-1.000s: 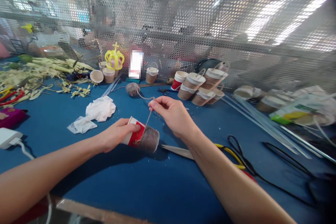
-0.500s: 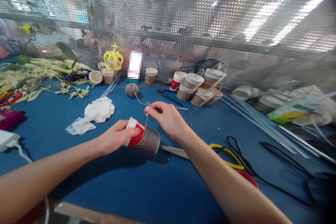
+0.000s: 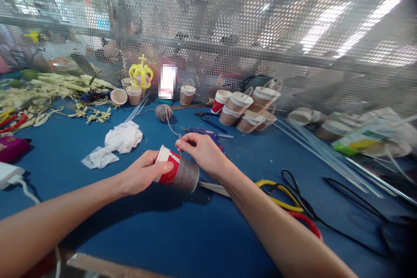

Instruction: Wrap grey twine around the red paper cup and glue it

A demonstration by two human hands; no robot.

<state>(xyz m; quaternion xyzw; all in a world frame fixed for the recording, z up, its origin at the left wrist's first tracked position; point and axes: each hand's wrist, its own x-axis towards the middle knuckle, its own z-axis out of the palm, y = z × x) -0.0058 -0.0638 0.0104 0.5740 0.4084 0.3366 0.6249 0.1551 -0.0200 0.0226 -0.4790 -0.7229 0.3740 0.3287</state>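
Observation:
Tilted on its side, a red and white paper cup (image 3: 168, 175) is gripped near its rim by my left hand (image 3: 143, 173), thumb on the printed side. Grey yarn (image 3: 186, 175) is wound round the lower half of the cup. My right hand (image 3: 202, 152) pinches the running strand of yarn just above the cup, with thumb and fingers closed. That strand leads back to a ball of yarn (image 3: 163, 113) on the table. Behind my right hand lies a blue glue gun (image 3: 208, 133), partly hidden. Scissors (image 3: 215, 188) with yellow and red handles lie under my right forearm.
Several wrapped cups with handles (image 3: 250, 120) stand at the back right, beside clear sticks (image 3: 312, 145). A crumpled white cloth (image 3: 124, 137) lies left of the cup. A phone (image 3: 167, 81) and a yellow crown (image 3: 141, 73) stand before the perforated metal screen (image 3: 202, 21).
My right hand has moved slightly left and down with the yarn, closer to the cup. More of the glue gun now shows behind it. My left hand stays nearly still.

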